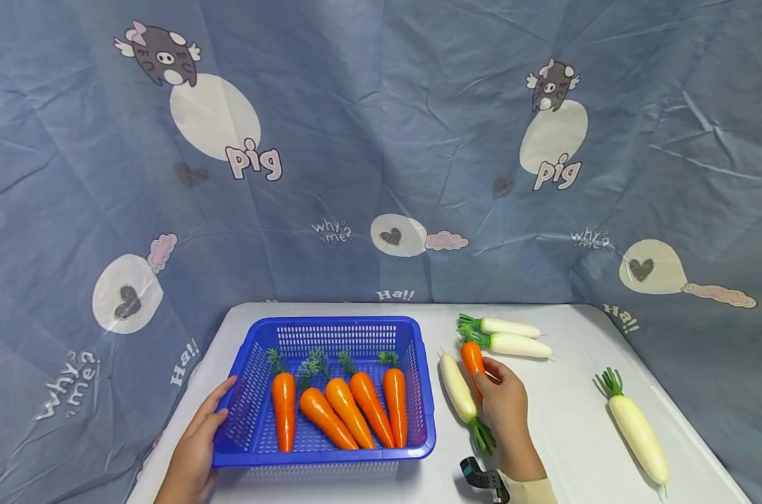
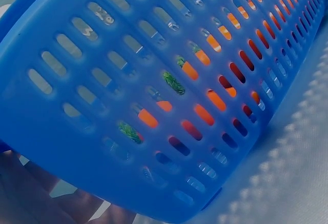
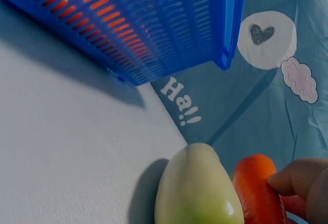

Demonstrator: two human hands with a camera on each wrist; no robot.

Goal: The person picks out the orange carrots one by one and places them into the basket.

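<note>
My left hand (image 1: 192,444) holds the left side of a blue plastic basket (image 1: 330,459), its fingers at the rim. Several orange carrots (image 1: 283,409) with leafy green tops lie side by side inside the basket. To the right of it, my right hand (image 1: 507,409) pinches another carrot (image 1: 473,358) between thumb and fingers, its green top pointing away from me. A white radish (image 1: 458,388) lies just left of that carrot, leaves toward me. The right wrist view shows the held carrot (image 3: 256,188) right beside the radish (image 3: 197,188).
Two white radishes (image 1: 520,345) lie together at the back of the white table (image 1: 570,392), close by the carrot's leaves. Another radish (image 1: 639,437) lies far right. A blue patterned cloth (image 1: 381,161) hangs behind and around the table. A black strap (image 1: 482,477) circles my right wrist.
</note>
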